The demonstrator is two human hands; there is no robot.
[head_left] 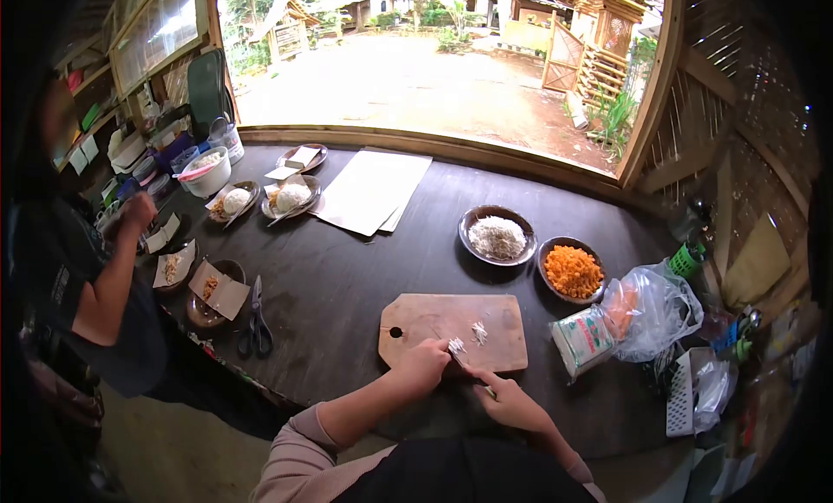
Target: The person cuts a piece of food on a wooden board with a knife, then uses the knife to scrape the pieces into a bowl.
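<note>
A wooden cutting board (434,312) with a round hole lies in front of me. My left hand (423,366) is closed at its near edge, fingers bunched around thin white strips (456,344). My right hand (512,405) grips a knife (463,362), its blade angled towards the left fingertips and the strips. A small heap of cut white strips (480,332) rests farther right on the board. Beyond the board stand a bowl of white shreds (497,237) and a bowl of finely cut orange pieces, apparently carrot (573,271).
Right of the board sit a white printed packet (582,341) and a clear plastic bag (664,312). Scissors (256,321) lie to the left, near plates holding food on paper (227,293). White sheets (373,191) lie near the window. Another person (113,303) stands at left.
</note>
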